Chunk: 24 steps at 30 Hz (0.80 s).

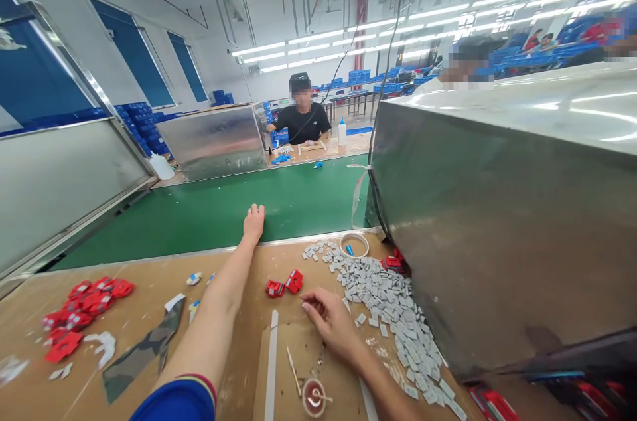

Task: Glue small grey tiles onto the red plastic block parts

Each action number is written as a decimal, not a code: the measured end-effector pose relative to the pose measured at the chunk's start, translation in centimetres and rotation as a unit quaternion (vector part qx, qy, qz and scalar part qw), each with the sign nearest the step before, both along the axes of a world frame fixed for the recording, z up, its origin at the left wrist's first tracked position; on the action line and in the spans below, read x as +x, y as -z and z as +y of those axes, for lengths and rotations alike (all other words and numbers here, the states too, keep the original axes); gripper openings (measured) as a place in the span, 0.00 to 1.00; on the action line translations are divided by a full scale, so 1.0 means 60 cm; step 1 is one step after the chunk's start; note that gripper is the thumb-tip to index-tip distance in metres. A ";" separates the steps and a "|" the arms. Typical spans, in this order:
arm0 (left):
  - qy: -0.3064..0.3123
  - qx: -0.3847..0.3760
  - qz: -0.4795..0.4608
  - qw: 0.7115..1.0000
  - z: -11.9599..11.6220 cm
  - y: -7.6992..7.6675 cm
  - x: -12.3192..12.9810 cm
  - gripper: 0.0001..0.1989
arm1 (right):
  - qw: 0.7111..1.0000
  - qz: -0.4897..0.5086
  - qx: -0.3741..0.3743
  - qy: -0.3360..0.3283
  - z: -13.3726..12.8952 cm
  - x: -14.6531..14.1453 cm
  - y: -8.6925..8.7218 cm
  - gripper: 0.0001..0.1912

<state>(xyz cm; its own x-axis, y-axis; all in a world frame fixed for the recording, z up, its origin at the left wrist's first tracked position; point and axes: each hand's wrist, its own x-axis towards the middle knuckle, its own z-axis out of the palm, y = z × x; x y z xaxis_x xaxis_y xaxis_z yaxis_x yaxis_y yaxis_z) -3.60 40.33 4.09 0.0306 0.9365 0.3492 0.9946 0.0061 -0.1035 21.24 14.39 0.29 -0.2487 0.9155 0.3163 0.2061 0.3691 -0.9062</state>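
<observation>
Left hand (254, 223) over green belt (303, 202), can't tell its grip; your right hand (329, 320) is loose-fingered, don't nudge red parts (294, 281).

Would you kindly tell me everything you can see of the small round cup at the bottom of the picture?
The small round cup stands upright on a brown board. It looks like thin, pale plastic and holds a glossy reddish liquid. A thin pale stick leans in it, jutting over the right rim. A second stick lies by its left side, perhaps touching. The right hand is apart from it.
</observation>
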 end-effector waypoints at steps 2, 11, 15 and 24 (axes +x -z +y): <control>-0.004 -0.019 0.000 1.000 0.017 -0.011 -0.008 0.18 | 1.000 -0.002 0.000 0.007 0.002 0.001 0.000 0.11; -0.029 -0.153 -0.008 0.988 0.083 -0.033 -0.011 0.18 | 0.999 -0.035 -0.003 0.022 0.005 0.009 -0.001 0.12; -0.040 -0.179 -0.015 0.983 0.063 -0.036 -0.028 0.18 | 0.998 -0.051 0.010 0.046 0.008 0.011 0.006 0.13; -0.047 -0.154 -0.037 0.986 -0.199 -0.015 -0.189 0.17 | 0.995 -0.065 0.020 0.067 0.015 0.014 0.022 0.18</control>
